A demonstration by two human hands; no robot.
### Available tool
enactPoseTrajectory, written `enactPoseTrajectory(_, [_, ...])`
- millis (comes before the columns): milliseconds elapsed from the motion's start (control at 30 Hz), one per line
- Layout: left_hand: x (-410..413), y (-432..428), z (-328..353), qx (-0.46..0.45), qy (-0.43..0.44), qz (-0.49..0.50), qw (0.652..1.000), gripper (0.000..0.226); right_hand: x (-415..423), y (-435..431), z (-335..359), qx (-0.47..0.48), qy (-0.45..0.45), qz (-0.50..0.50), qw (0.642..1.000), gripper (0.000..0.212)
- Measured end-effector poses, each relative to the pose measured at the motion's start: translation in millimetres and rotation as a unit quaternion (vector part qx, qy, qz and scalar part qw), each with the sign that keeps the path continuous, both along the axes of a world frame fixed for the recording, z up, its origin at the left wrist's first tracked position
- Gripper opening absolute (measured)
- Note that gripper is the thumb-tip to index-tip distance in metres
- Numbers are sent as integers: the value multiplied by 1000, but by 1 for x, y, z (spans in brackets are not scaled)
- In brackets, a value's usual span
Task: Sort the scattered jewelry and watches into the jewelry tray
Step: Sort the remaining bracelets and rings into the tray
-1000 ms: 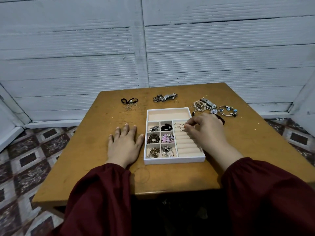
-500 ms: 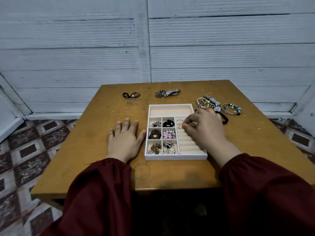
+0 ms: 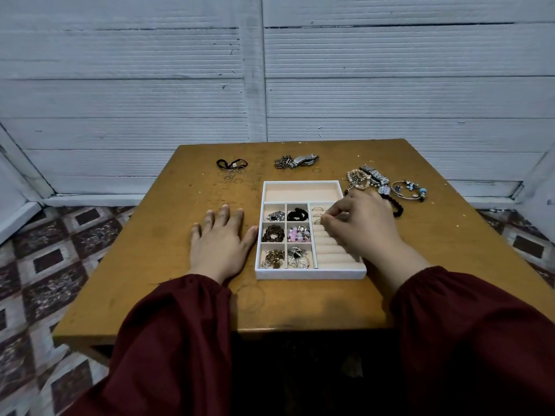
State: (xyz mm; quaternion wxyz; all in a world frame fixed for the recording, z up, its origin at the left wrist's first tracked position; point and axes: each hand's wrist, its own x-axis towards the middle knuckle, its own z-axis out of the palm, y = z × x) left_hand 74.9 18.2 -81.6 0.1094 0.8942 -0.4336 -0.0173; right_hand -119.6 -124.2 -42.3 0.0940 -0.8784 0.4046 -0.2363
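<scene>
In the head view, the jewelry tray is seen on the surface in front of the person. Its six small compartments are filled and its long far compartment is bare. The left hand is laid flat with straight fingers, just beside the tray's left wall. The right hand is held over the ring rolls, thumb and forefinger pinched together near the seated rings. Whether a ring is held between them cannot be told.

Loose rings, a black band and a metal watch lie outside the tray at the far edge. A pile of bracelets and a charm bangle lie at the right.

The rings are judged light, stiff and slippery, best pinched across the hoop. The watch is judged heavier, with a limp link band, best taken at the case.
</scene>
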Motion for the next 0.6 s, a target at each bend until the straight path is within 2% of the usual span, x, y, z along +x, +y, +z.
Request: enactPoseTrajectory(600, [0, 1, 0, -7, 1, -1, 1000, 61, 2, 0, 1, 7, -2, -16, 1000, 11])
